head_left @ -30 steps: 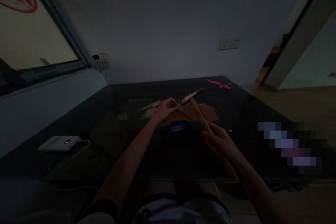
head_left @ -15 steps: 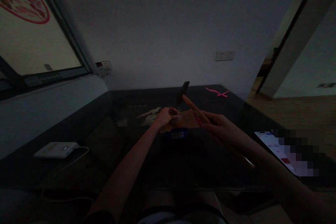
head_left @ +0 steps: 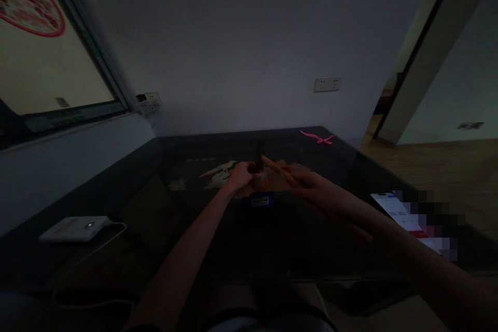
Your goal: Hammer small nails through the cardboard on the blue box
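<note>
My right hand (head_left: 311, 184) is closed round the wooden handle of a hammer (head_left: 278, 168). The dark hammer head is down at the fingers of my left hand (head_left: 240, 176). That left hand has curled, pinched fingers at the top of an orange-brown, rough-looking piece (head_left: 270, 183); whatever sits between the fingertips is too dark to make out. Below the brown piece shows a blue object (head_left: 261, 200) with a pale label on its front.
On the dark table (head_left: 218, 249), a white power bank (head_left: 75, 228) with a cable lies at the left. A phone (head_left: 400, 218) is near the right edge. A pink ribbon-like strip (head_left: 317, 138) lies at the back, below a wall socket (head_left: 327, 84).
The hammer head has come down from above the brown piece to beside my left fingers. My left hand keeps its place on the piece. The whole view has shifted slightly.
</note>
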`<state>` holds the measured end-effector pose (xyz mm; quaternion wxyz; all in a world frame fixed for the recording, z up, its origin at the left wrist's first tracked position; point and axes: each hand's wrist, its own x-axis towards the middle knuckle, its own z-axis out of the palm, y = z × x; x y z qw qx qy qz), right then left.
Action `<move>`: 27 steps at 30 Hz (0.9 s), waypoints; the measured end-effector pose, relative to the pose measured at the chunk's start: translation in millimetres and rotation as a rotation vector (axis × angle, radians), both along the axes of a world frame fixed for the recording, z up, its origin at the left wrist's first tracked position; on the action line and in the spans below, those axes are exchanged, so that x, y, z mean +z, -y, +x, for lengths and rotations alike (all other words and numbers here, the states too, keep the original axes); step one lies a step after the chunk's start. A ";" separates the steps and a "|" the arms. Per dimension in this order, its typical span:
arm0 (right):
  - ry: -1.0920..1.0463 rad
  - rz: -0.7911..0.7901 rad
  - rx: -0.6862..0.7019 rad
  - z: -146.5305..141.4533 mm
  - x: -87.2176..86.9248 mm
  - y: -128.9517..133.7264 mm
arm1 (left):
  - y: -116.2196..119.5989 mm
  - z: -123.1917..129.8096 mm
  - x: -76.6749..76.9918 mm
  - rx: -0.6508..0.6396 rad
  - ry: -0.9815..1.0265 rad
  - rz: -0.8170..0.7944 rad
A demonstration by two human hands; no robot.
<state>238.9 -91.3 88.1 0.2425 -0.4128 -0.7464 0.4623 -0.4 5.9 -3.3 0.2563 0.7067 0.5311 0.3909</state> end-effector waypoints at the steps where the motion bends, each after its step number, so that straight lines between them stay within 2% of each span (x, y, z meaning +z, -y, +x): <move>1: 0.004 -0.001 -0.010 0.0 0.8 -0.2 | 0.2 -0.3 0.2 0.004 -0.016 0.005; 6: -0.060 0.023 -0.005 2.8 6.2 5.0 | 2.1 -0.2 0.5 -0.025 0.000 0.022; 13: 0.054 0.003 -0.013 2.2 -3.8 1.8 | 0.9 -0.4 -0.1 -0.008 0.013 -0.034; 18: -0.026 0.070 0.027 5.2 0.8 2.4 | 1.8 1.1 -0.3 -0.045 0.104 0.009; 24: 0.027 -0.017 -0.010 3.7 -9.3 -0.5 | 4.7 2.8 3.2 -0.026 0.154 -0.053; 27: 0.012 0.026 -0.013 3.7 -7.3 -0.2 | 4.0 2.7 2.3 -0.026 0.145 -0.052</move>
